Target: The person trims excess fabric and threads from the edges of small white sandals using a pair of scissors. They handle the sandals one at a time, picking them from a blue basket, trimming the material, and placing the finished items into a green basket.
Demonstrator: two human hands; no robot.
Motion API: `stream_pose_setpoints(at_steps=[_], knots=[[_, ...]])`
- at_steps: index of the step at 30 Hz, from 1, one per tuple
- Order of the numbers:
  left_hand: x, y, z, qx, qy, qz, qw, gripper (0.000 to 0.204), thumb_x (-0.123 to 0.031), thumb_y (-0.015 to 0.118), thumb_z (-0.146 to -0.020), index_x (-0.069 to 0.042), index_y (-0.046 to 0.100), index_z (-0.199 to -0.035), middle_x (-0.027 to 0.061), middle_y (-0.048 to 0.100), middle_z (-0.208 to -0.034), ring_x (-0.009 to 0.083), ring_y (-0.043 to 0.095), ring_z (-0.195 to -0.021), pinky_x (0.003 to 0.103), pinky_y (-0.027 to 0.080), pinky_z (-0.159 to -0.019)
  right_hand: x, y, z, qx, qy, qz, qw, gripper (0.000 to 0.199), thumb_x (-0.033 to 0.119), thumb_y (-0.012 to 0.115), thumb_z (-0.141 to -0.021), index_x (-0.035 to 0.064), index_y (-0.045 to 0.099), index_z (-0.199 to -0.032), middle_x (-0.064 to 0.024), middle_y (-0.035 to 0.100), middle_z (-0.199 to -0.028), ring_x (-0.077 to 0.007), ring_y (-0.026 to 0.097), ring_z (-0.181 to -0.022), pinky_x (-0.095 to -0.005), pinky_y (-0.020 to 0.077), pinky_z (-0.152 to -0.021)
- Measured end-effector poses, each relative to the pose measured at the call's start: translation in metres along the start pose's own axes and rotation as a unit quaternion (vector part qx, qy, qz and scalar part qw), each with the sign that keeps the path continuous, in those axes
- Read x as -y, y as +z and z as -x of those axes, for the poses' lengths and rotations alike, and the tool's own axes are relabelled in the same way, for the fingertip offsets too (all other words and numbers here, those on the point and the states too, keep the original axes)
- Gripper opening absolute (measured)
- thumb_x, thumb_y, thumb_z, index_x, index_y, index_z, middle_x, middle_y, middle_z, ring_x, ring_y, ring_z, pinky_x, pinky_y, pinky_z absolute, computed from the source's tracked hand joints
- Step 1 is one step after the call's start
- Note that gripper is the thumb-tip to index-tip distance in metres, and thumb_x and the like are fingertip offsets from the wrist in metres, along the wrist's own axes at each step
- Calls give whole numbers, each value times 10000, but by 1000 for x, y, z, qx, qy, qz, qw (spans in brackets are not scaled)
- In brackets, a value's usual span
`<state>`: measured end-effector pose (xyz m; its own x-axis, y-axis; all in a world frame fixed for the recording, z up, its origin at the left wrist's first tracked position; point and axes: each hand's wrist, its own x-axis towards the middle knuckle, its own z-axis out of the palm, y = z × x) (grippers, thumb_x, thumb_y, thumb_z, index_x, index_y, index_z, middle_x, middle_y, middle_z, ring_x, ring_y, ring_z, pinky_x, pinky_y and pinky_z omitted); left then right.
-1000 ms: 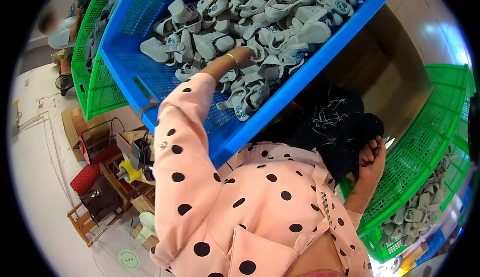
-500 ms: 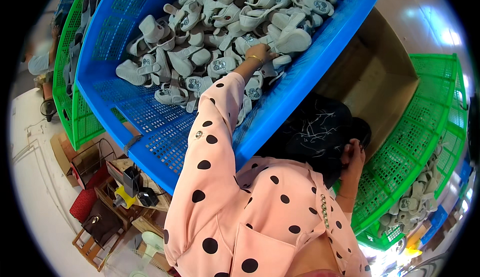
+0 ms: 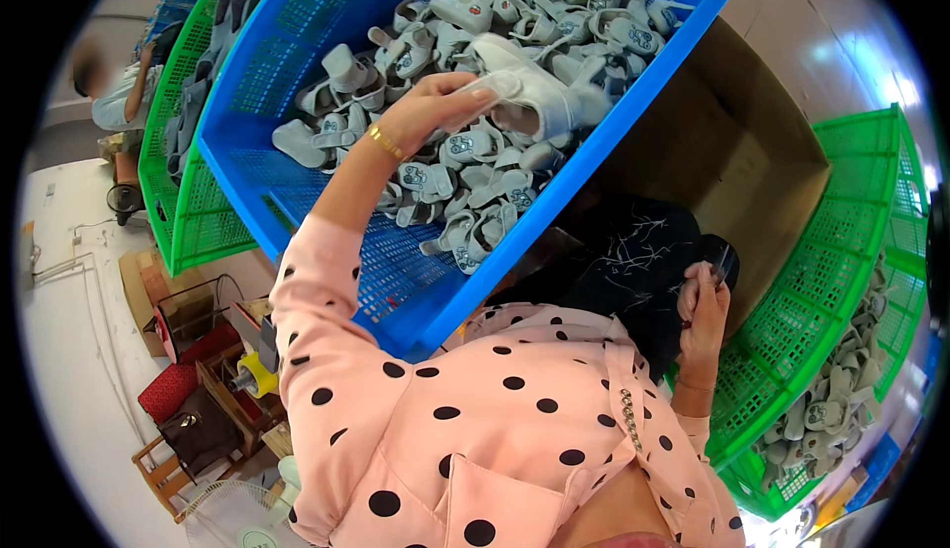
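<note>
My left hand [image 3: 426,110] pinches a small pale child's shoe [image 3: 554,100] by its strap and holds it above the blue basket [image 3: 230,147]. The shoe is tilted and a little blurred. Below it lies a heap of similar whitish shoes [image 3: 473,145], several with small printed pictures. My right hand [image 3: 704,312] is by my dark trousers [image 3: 633,251], its fingers curled. Something dark and shiny shows at those fingertips, too unclear to name.
A tall cardboard box [image 3: 772,177] stands beyond the blue basket. Green baskets [image 3: 792,340] with more shoes are at the right; another green basket [image 3: 188,221] holds dark shoes at the left. A fan [image 3: 233,518] is at lower left; another person [image 3: 124,102] is at far left.
My left hand has come up and left out of the heap, now holding a shoe by its strap. The basket sits slightly further right in view. My right hand stays near the same place.
</note>
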<state>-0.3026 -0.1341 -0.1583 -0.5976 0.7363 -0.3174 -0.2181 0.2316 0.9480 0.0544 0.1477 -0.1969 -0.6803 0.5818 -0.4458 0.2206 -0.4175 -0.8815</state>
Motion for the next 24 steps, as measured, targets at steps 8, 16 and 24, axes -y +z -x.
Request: stream_pose_setpoints(at_steps=[8, 16, 24], knots=[[-46, 124, 134, -139, 166, 101, 971, 230, -201, 618, -953, -31, 646, -1106, -1, 653, -938, 62, 576, -862, 225, 447, -745, 82, 111, 68, 277, -15, 17, 961, 459, 307, 359, -1057, -70, 618, -1096, -17, 462, -540, -43, 317, -430, -187, 234, -405], [8, 240, 158, 21, 70, 246, 966, 231, -116, 588, -977, -10, 613, -1180, 64, 647, -1186, 56, 532, -867, 226, 449, -749, 54, 76, 84, 148, 106, -353, 918, 336, 377, 419, -1044, 88, 588, -1026, 55, 413, -591, -45, 294, -436, -208, 251, -419], [-10, 272, 138, 199, 120, -159, 960, 203, -182, 671, -915, 12, 722, -951, 86, 710, -807, 124, 625, -641, 246, 469, -582, 20, -7, 106, 28, 43, -341, 939, 233, 244, 566, -981, 131, 526, -782, 50, 418, -560, -37, 307, -443, -200, 229, -424]])
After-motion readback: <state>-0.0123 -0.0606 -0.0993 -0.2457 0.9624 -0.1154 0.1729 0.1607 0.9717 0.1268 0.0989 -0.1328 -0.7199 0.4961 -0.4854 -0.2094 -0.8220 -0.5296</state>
